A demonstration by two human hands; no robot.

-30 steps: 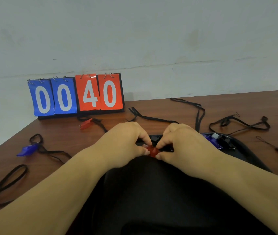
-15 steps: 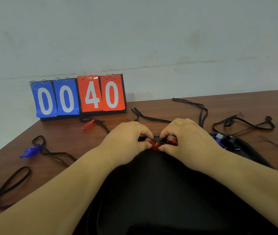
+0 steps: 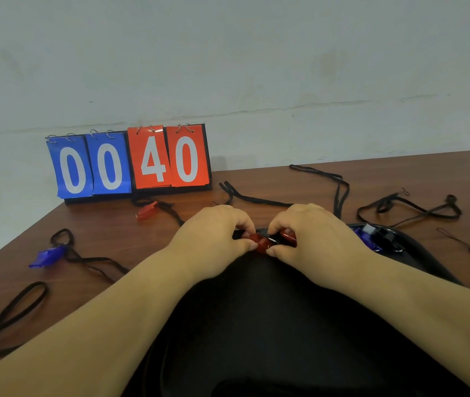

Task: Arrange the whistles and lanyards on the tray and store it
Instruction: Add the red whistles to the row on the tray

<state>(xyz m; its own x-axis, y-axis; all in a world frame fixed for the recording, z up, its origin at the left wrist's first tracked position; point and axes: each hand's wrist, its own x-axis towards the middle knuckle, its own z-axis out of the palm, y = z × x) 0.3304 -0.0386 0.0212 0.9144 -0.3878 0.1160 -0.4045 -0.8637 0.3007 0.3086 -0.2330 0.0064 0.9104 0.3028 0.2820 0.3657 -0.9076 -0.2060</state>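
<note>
While curled knuckles-up, left hand (image 3: 213, 239) and right hand (image 3: 314, 239) pinch the red whistle (image 3: 261, 244).

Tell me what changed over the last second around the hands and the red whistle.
The left hand and right hand kept pinching the red whistle over the black tray. The right fingers shifted slightly, uncovering a second red piece that was hidden a second ago. Nothing was let go. The blue whistle, the far red whistle, the loose lanyards and the scoreboard lie as before.
</note>
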